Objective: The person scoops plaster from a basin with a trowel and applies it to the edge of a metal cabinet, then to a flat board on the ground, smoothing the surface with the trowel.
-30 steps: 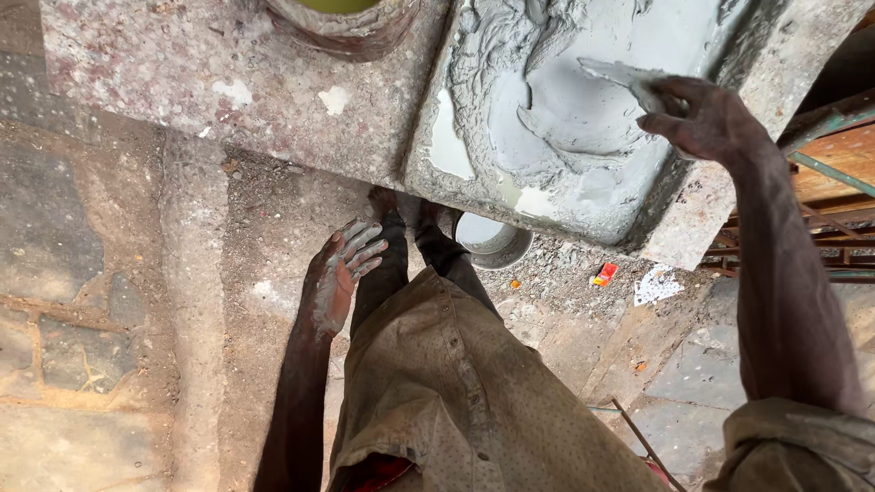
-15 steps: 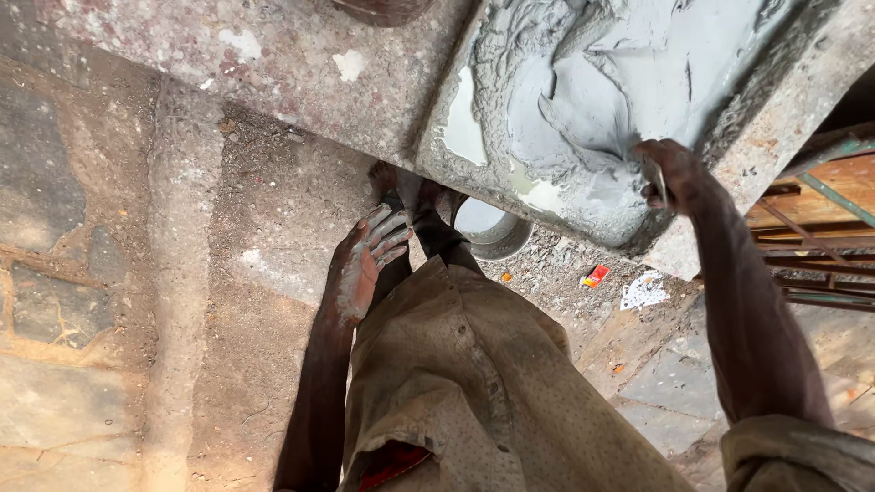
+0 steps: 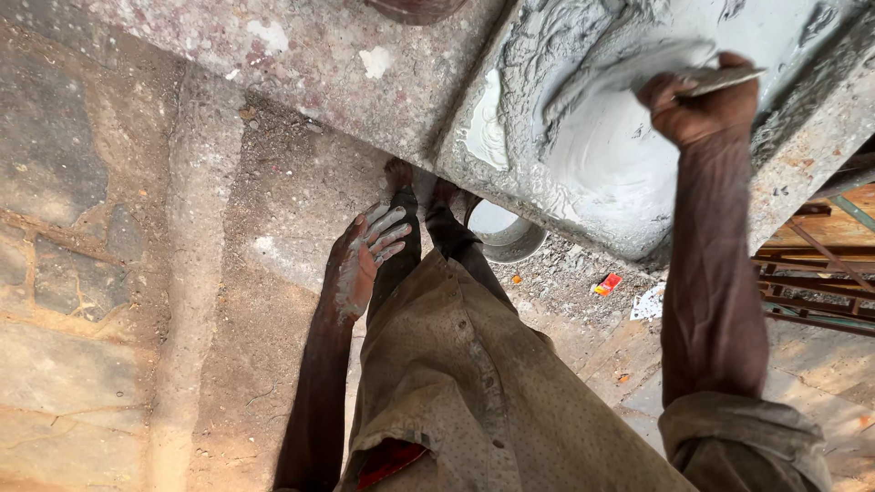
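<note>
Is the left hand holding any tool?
No, the left hand hangs open and empty beside the leg, fingers smeared grey, while the right hand grips the trowel.

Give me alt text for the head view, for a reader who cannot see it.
The right hand presses a flat metal blade into wet grey plaster spread on a board atop a speckled stone slab. The left hand, smeared grey, hangs open and empty beside the legs. A metal bowl sits on the dirt ground below.
</note>
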